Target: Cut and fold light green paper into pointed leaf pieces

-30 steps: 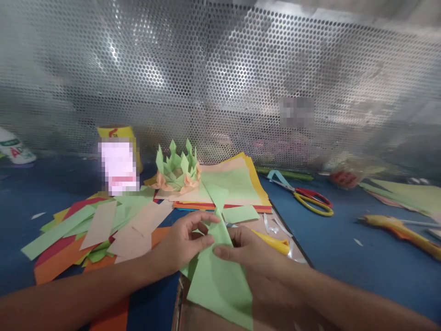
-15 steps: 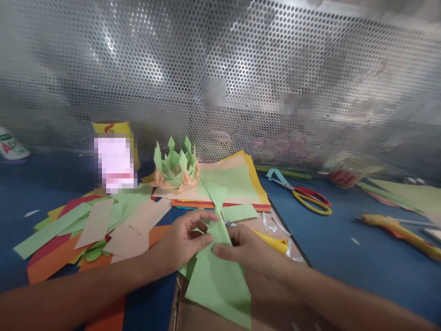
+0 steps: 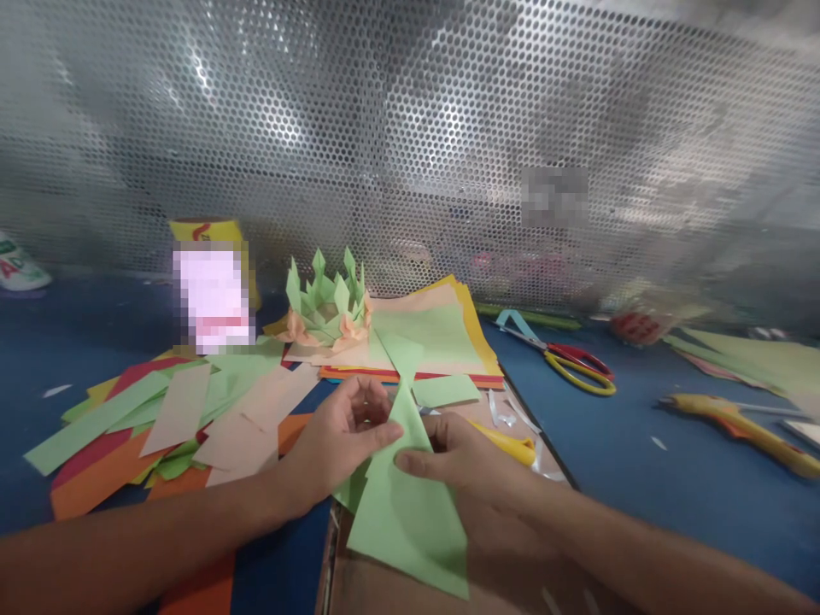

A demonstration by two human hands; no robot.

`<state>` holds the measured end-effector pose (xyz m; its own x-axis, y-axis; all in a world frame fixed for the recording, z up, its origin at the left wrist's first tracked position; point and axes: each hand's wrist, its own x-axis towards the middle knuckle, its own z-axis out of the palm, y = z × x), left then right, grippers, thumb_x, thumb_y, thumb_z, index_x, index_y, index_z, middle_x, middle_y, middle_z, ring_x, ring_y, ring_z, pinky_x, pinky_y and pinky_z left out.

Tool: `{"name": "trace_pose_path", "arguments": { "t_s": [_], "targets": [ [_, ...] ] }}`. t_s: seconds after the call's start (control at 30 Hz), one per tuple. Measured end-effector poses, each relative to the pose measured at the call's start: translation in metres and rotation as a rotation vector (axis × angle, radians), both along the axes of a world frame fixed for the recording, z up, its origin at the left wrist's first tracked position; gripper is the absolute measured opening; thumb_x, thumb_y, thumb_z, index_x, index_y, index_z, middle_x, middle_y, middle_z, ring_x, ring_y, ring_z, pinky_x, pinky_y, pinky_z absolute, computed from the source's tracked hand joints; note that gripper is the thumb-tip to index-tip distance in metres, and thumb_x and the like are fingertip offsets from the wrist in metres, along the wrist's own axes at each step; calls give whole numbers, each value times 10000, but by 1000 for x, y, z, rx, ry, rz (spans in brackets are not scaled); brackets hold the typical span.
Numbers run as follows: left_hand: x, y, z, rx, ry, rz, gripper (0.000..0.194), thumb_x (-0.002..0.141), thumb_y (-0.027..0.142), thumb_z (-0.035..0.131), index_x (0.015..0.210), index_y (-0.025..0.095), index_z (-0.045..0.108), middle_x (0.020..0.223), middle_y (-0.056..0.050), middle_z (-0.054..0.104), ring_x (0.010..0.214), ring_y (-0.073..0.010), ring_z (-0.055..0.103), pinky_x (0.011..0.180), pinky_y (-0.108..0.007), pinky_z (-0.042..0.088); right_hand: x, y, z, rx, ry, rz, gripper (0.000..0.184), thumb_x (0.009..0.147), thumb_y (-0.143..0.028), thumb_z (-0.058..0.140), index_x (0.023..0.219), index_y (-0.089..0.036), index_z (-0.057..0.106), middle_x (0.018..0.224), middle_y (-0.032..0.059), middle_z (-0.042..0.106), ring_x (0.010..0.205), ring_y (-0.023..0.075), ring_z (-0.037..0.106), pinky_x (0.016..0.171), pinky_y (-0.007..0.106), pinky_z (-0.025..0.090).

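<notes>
A light green sheet of paper [image 3: 410, 521], folded to a point at its far end, is held between my two hands above a brown board. My left hand [image 3: 352, 431] grips its left edge, thumb on top and the other fingers curled behind. On the right edge, my right hand [image 3: 448, 461] pinches the paper with its thumb on the face and fingers beneath. Just beyond the tip lies another green paper piece [image 3: 401, 350]. A green folded-paper crown [image 3: 329, 299] with peach paper flowers round its base stands behind, on stacked coloured paper [image 3: 442, 329].
Cut paper strips [image 3: 172, 410] lie heaped on the left. Scissors [image 3: 564, 359] with red and yellow handles and a yellow glue gun [image 3: 736, 427] rest on the blue surface to the right. A yellow-handled tool [image 3: 506, 442] lies beside my right hand. Perforated metal [image 3: 410, 128] stands behind.
My left thumb has moved up along the paper's left edge, and my left fingers have drawn back from over its tip. The right hand keeps its hold.
</notes>
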<state>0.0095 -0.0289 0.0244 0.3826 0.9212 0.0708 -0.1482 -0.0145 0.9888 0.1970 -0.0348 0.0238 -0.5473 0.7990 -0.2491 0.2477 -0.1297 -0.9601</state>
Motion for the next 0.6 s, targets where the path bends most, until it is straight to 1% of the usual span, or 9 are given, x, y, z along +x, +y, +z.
{"name": "trace_pose_path", "arguments": {
  "t_s": [0.2, 0.3, 0.47, 0.6],
  "targets": [
    [3, 6, -4, -60, -30, -8, 326, 680, 247, 743, 852, 185, 473, 775, 34, 539, 736, -119, 534, 670, -240, 409, 3, 3, 1, -23, 28, 19, 346, 730, -458, 686, 844, -132, 671, 774, 27, 658, 664, 134, 579, 629, 247, 437],
    [4, 8, -5, -80, -51, -26, 321, 686, 228, 742, 858, 183, 474, 783, 35, 551, 744, -112, 538, 682, -236, 408, 4, 6, 1, -52, 46, 19, 356, 716, -466, 696, 840, -133, 674, 771, 28, 654, 665, 133, 577, 630, 249, 435],
    [4, 9, -4, -52, -85, -38, 294, 698, 189, 730, 830, 176, 467, 778, 42, 552, 678, -79, 514, 626, -209, 390, 4, 8, -2, -63, 52, 14, 372, 707, -476, 702, 813, -122, 669, 727, 27, 635, 639, 127, 562, 622, 254, 430],
    [4, 8, -5, -28, -54, -28, 267, 720, 179, 709, 821, 179, 461, 759, 49, 553, 647, -68, 502, 592, -198, 375, 4, 7, -5, -53, 46, 10, 383, 706, -492, 698, 806, -124, 663, 721, 26, 628, 649, 133, 562, 631, 260, 435]
  ]
}}
